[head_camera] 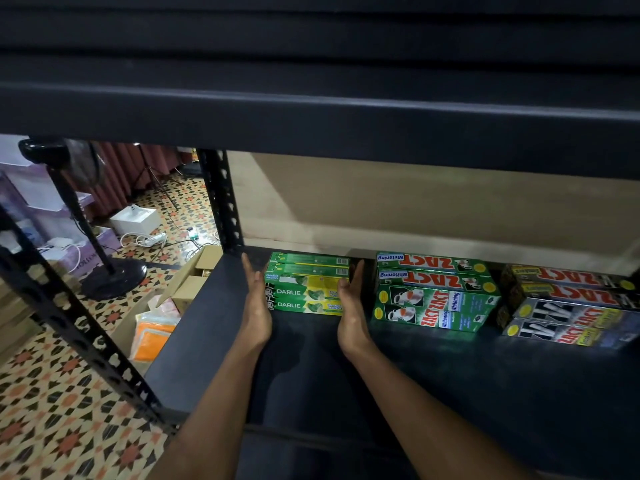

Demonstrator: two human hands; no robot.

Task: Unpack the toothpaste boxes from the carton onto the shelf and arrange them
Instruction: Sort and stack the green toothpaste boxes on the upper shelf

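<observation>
**Q:** Where are the toothpaste boxes?

**A:** A stack of green-and-yellow Darlie boxes (304, 292) lies on the dark shelf (450, 393), near the back, just toward 6 o'clock from the middle of the view. It is two boxes high and two deep.

**Q:** And the hands?

**A:** The left hand (256, 306) is at 9 o'clock of the stack. It is flat, with fingers straight and together, and its palm is against the stack's left end. The right hand (349, 303) is at 3 o'clock, equally flat, with its palm turned inward against the right end. Neither hand curls round a box.

**Q:** What else is on the shelf?

**A:** At 3 o'clock from the right hand, just beside it, sits a stack of green Zact Whitening boxes (436, 292). Further toward 3 o'clock, across a narrow gap, is a stack of black-and-silver Zact boxes (568, 303).

**Q:** And the carton?

**A:** An open cardboard carton (194, 271) stands on the patterned tile floor (52, 410) at 9 o'clock of the left hand, beyond the shelf's black upright (221, 202). I cannot tell what it contains.
</observation>
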